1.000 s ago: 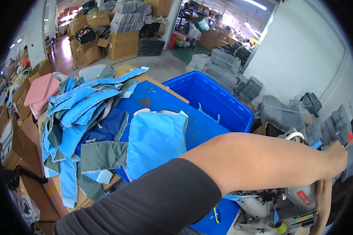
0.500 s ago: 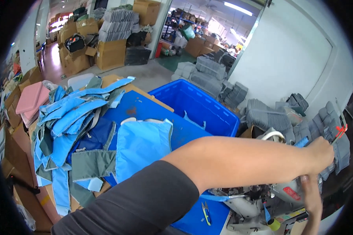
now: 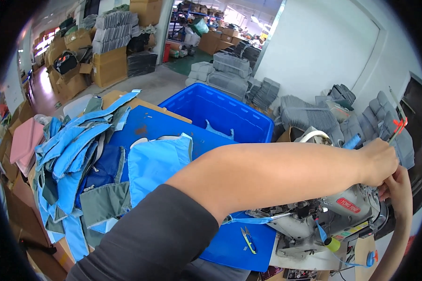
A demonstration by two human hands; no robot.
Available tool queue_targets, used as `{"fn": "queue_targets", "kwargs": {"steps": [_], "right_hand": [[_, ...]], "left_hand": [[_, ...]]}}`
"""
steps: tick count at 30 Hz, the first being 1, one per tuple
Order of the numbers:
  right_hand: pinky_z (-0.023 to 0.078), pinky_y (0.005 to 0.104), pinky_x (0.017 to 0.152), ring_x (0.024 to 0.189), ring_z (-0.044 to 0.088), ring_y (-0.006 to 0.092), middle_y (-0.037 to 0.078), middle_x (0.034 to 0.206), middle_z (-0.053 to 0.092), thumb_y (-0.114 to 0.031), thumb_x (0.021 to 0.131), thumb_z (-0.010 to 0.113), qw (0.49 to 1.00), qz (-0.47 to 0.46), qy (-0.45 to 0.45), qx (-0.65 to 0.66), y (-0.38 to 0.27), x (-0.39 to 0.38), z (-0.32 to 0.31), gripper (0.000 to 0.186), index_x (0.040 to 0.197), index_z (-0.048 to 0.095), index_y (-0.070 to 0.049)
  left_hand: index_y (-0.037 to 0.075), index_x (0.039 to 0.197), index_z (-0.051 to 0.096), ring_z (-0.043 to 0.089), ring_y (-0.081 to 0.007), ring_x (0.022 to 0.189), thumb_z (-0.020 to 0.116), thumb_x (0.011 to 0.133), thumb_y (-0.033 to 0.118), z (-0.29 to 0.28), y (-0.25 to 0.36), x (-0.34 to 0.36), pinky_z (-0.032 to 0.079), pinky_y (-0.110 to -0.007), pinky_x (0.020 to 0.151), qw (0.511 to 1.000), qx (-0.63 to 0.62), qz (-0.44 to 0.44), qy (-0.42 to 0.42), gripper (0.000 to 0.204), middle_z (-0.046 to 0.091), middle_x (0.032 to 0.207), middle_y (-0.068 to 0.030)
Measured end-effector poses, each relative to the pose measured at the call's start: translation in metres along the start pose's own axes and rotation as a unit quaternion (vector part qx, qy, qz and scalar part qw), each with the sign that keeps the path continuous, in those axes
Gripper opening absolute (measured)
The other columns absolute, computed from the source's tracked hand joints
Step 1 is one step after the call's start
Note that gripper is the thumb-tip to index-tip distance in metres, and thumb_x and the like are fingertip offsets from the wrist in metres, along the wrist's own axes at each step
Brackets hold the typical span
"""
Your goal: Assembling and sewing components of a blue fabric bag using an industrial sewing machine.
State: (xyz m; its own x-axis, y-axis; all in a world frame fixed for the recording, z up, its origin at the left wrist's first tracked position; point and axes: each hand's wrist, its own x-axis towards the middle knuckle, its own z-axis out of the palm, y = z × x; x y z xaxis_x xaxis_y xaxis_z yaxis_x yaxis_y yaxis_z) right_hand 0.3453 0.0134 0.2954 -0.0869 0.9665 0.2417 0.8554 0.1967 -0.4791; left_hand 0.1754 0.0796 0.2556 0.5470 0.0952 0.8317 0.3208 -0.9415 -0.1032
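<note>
My left arm reaches across to the right, over a grey industrial sewing machine [image 3: 330, 210] with a red label. At the machine's far right end my left hand [image 3: 379, 161] is closed, beside a thin rod with a red clip [image 3: 398, 125]. My right hand [image 3: 398, 189] meets it from below, fingers pinched together; whatever the two hold is too small to make out. A light blue strip [image 3: 255, 219] leads to the machine. Yellow-handled thread snips [image 3: 248, 240] lie on the blue tabletop [image 3: 220, 253]. A light blue fabric panel [image 3: 157, 159] lies left of my arm.
Blue and grey fabric pieces [image 3: 77, 145] are heaped at the left, near a pink case [image 3: 29, 140]. Behind the table stands a blue bin [image 3: 248, 114] with a fabric piece inside. A blue thread cone [image 3: 351, 141] sits behind the machine; grey stacks [image 3: 309, 114] line the wall.
My right hand has risen from below the left wrist to meet the left hand's fingers at the machine's right end. The whole view has shifted, moving the table and bin leftward.
</note>
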Motion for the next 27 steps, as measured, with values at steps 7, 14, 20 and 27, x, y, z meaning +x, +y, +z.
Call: {"fn": "queue_targets", "kwargs": {"steps": [7, 14, 20, 27], "right_hand": [[0.048, 0.0196, 0.055, 0.064, 0.049, 0.0037, -0.005, 0.074, 0.046, -0.012, 0.091, 0.047, 0.986, 0.007, 0.108, 0.123, 0.015, -0.036, -0.022, 0.016, 0.103, 0.056, -0.010], [0.050, 0.0364, 0.068, 0.074, 0.062, 0.0236, 0.009, 0.084, 0.062, -0.018, 0.089, 0.066, 0.902, -0.064, 0.214, -0.370, 0.017, -0.054, -0.030, 0.021, 0.098, 0.060, 0.000], [0.051, 0.0395, 0.074, 0.080, 0.066, 0.0332, 0.019, 0.088, 0.066, 0.000, 0.079, 0.068, 0.921, -0.046, 0.130, -0.364, -0.025, -0.051, -0.003, 0.008, 0.085, 0.066, 0.004], [0.051, 0.0390, 0.074, 0.078, 0.066, 0.0308, 0.018, 0.084, 0.067, 0.003, 0.079, 0.065, 0.958, -0.170, -0.024, -0.229, -0.030, -0.023, 0.031, 0.010, 0.089, 0.066, 0.004]], "left_hand": [[-0.008, 0.110, 0.050, 0.070, -0.0367, 0.076, 0.069, 0.071, 0.015, -0.003, 0.008, 0.001, 0.055, -0.044, 0.067, 0.998, 0.018, -0.018, 0.063, 0.049, 0.069, 0.077, -0.0184], [-0.003, 0.100, 0.061, 0.070, -0.0383, 0.082, 0.064, 0.075, 0.013, -0.021, 0.003, -0.012, 0.056, -0.047, 0.073, 0.998, 0.015, -0.060, 0.019, 0.030, 0.070, 0.085, -0.0209], [-0.001, 0.098, 0.065, 0.070, -0.0384, 0.083, 0.065, 0.077, 0.014, -0.018, 0.007, -0.005, 0.056, -0.047, 0.074, 0.998, 0.034, -0.058, -0.006, 0.026, 0.070, 0.088, -0.0204], [-0.001, 0.099, 0.066, 0.070, -0.0374, 0.084, 0.066, 0.076, 0.013, -0.023, 0.004, -0.008, 0.056, -0.047, 0.075, 0.995, 0.051, -0.085, -0.033, 0.026, 0.070, 0.088, -0.0210]]}}
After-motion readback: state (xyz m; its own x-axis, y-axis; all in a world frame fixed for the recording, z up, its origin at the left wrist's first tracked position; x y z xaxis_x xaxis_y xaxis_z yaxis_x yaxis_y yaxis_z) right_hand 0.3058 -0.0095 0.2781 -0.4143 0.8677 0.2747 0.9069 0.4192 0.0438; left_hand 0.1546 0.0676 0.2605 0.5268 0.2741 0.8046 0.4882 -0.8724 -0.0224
